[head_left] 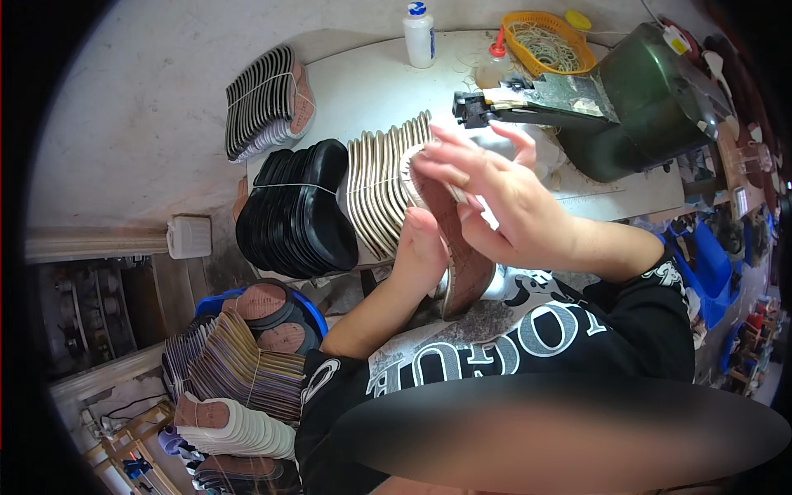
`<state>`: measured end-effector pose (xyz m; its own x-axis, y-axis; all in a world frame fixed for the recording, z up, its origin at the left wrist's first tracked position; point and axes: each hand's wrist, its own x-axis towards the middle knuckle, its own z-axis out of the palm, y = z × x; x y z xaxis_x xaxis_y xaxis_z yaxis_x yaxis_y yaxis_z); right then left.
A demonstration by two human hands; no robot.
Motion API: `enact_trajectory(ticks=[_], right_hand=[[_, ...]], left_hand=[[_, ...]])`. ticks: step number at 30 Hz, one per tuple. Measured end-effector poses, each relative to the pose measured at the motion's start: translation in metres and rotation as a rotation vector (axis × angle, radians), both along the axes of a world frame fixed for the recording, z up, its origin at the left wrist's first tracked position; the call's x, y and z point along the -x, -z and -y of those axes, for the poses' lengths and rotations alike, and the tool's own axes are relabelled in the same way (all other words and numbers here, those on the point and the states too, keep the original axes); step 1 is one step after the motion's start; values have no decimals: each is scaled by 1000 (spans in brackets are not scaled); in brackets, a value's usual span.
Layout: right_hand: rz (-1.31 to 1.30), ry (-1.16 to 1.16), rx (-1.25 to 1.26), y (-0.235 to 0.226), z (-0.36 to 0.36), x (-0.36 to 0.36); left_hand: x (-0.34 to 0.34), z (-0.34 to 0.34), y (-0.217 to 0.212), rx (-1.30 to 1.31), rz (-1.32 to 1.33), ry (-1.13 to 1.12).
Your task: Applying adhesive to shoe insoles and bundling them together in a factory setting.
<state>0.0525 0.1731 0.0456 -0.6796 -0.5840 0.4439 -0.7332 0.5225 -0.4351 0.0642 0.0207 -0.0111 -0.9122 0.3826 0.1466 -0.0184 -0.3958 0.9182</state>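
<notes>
A brown insole (464, 272) with a pale rim stands tilted on end in front of my chest. My left hand (422, 252) is wrapped round its side, the thumb up along the edge. Over its upper end bend the fingers of my right hand (507, 194), with the thumb lower down against the insole's right side. Just left of the hands, on the white table (346, 87), is a tied row of cream-edged insoles (375, 186). Beside that lies a tied bundle of black insoles (293, 210).
A dark green sewing machine (643, 107) stands on the right. Behind are an orange basket (549, 45) of rubber bands, a red-tipped bottle (495, 66) and a white bottle (419, 37). Striped insoles (262, 95) lie far left; several bundles (247, 363) and a blue tub (313, 309) sit low left.
</notes>
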Motion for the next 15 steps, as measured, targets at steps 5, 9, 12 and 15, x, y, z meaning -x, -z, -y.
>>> enact_trajectory(ticks=[5,9,12,15], right_hand=[[28,-36,16,-2,0,-4],[39,55,-43,-8,-4,-10],[125,-195,-46,-9,-9,-21],[413,-239,471,17,-12,-14]], left_hand=[[-5,1,-1,31,-4,0],[-8,4,0,-92,0,-81],[-10,4,-5,-196,196,-282],[1,13,8,-218,169,-213]])
